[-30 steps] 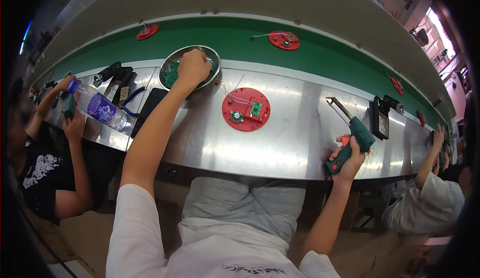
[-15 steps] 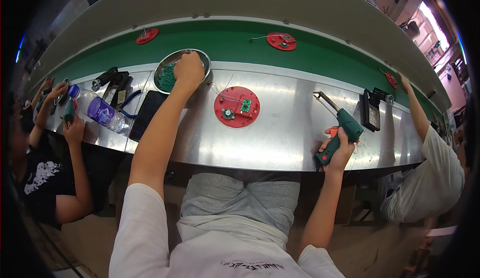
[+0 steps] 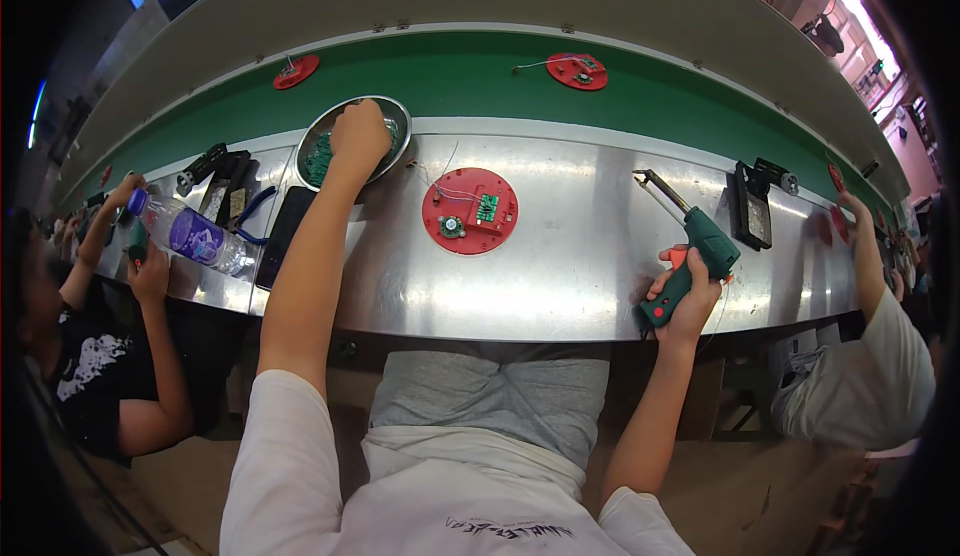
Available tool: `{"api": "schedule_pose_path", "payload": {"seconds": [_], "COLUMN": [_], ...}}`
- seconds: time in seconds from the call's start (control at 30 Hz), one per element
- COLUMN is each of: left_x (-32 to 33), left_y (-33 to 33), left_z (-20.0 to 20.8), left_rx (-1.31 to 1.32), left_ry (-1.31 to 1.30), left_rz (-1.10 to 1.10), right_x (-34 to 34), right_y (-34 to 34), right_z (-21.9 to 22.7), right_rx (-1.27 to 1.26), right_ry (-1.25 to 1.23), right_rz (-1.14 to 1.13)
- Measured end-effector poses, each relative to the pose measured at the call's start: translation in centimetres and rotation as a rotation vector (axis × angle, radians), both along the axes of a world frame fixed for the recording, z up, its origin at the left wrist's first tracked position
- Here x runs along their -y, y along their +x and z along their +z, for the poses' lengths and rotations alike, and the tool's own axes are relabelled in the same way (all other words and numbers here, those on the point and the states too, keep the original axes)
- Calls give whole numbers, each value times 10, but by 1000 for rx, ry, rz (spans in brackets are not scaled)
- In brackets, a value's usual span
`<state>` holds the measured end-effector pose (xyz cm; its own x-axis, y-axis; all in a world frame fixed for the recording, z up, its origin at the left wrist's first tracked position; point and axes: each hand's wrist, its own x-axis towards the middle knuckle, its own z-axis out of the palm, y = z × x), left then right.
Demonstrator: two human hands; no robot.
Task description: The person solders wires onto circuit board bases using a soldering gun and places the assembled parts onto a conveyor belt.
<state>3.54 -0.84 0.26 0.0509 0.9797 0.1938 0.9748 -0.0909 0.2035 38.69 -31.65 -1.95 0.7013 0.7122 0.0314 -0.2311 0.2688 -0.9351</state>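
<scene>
My left hand (image 3: 361, 140) reaches into a round metal bowl (image 3: 404, 138) that holds many small green parts (image 3: 320, 159). Its fingers are curled and point down, and whatever they grip is hidden. My right hand (image 3: 688, 301) is wrapped round the handle of a dark green soldering gun (image 3: 708, 243) with a red trigger. The gun's tip points up and away to the left, above the metal bench. Between my hands lies a red round plate (image 3: 470, 181) bearing a small green circuit board (image 3: 487, 208), a round component (image 3: 452, 227) and thin loose wires.
Left on the bench are a dark phone (image 3: 284, 236), blue-handled pliers (image 3: 250, 218), a water bottle (image 3: 200, 235) and a black stand (image 3: 226, 184). Another black stand (image 3: 752, 211) is at right. Red plates (image 3: 577, 72) sit on the green strip behind. Co-workers sit on both sides.
The whole view has shifted slightly. My left hand stays in the bowl and my right hand still holds the soldering gun. The right-hand co-worker's hand has come down a little.
</scene>
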Motion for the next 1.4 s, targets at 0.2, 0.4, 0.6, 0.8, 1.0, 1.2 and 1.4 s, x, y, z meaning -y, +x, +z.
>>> {"api": "schedule_pose_path", "payload": {"seconds": [0.2,0.4,0.6,0.8,1.0,1.2,1.4], "left_x": [-2,-9,9,80,136,138,140], "left_y": [-9,-14,-13,23,33,32,33], "left_z": [1,1,28,48,12,-28,-37], "left_rx": [46,-84,126,603,609,555,553], "left_ry": [47,-26,701,582,236,285,321], "left_rz": [45,-63,-360,-817,-919,-829,-813], "right_x": [-2,-5,-2,-2,5,6,-6], "right_y": [3,0,-2,-4,-17,-51,-69], "right_z": [-6,-4,-5,-4,1,-1,4], "right_rx": [-10,43,63,101,260,339,456], "right_ry": [-28,-39,-7,8,136,84,24], "right_rz": [5,-14,15,42,219,473,515]}}
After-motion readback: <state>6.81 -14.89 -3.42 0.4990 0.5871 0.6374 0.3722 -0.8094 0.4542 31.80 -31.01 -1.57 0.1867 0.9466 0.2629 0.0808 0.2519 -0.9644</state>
